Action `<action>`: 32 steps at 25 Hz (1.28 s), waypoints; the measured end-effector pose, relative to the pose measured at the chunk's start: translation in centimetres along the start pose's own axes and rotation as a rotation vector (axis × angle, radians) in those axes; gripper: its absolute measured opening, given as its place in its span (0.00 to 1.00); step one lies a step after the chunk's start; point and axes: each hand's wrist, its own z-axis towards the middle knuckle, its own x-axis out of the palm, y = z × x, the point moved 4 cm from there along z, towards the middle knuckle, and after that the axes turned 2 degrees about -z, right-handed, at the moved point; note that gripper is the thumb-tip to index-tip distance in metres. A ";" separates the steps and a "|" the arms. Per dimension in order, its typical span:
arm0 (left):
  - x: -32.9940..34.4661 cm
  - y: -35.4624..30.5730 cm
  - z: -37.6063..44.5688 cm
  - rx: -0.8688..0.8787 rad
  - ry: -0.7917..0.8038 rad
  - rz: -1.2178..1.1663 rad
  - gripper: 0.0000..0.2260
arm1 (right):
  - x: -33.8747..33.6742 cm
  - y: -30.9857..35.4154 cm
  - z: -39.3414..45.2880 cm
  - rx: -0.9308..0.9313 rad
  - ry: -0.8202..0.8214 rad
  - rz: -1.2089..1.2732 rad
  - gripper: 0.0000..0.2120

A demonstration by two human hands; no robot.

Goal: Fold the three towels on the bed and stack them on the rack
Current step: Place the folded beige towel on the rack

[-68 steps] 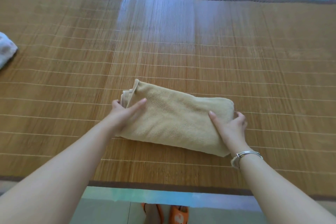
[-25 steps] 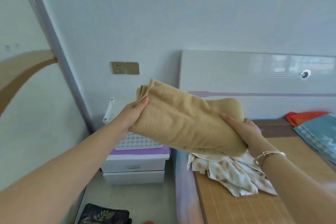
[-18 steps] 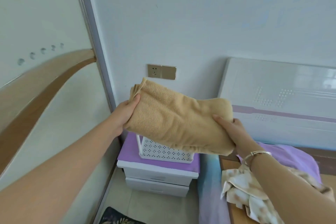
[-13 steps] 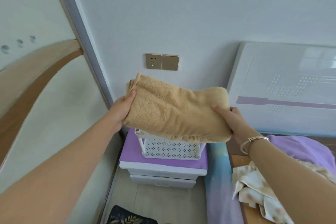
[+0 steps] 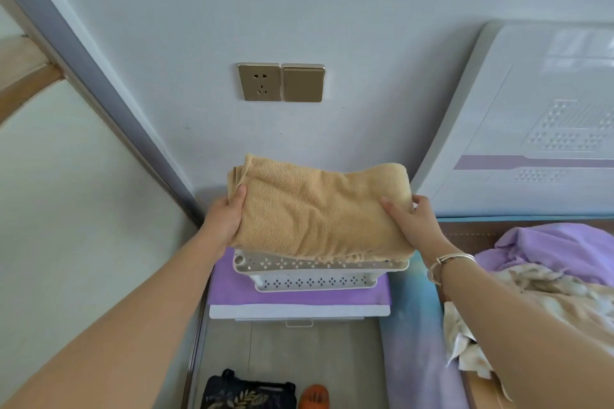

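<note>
Pale blue-grey bedroom wall w/ one gold socket (image 5: pixel 259 82) and one gold switch (image 5: pixel 302 83) side by side; white headboard (image 5: pixel 538 123) at right, wardrobe panel w/ grey trim at left. Below the wall, a white nightstand w/ purple top (image 5: pixel 229 285), and on it a white perforated rack (image 5: pixel 315 271), two tiers showing.

One tan towel (image 5: pixel 319 209), folded into a thick oblong pad, terry nap, layered edges bunched at its upper left corner, fringe-like hem along the near lower edge. It sits over the rack's top tier, near edge overhanging the rim; can't tell if its weight is fully on the rack. Left hand (image 5: pixel 226 216) grips the towel's left end, thumb on top, fingers under & hidden. Right hand (image 5: pixel 412 222) grips the right end, thumb across the top, fingers curled round the edge; one silver bangle (image 5: pixel 448 262) on that wrist.

On the bed (image 5: pixel 412 325) at right: one cream patterned towel (image 5: pixel 518 302), unfolded & crumpled, partly behind the right forearm; purple bedding (image 5: pixel 558 249) beyond it. Only 2 towels in view. Floor below: one dark floral bag (image 5: pixel 249 392), one orange slipper (image 5: pixel 314 397)
</note>
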 end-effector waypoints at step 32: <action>20.0 -2.2 -8.1 0.775 0.216 1.006 0.23 | -11.3 -14.1 -2.9 -0.217 -0.122 -0.432 0.23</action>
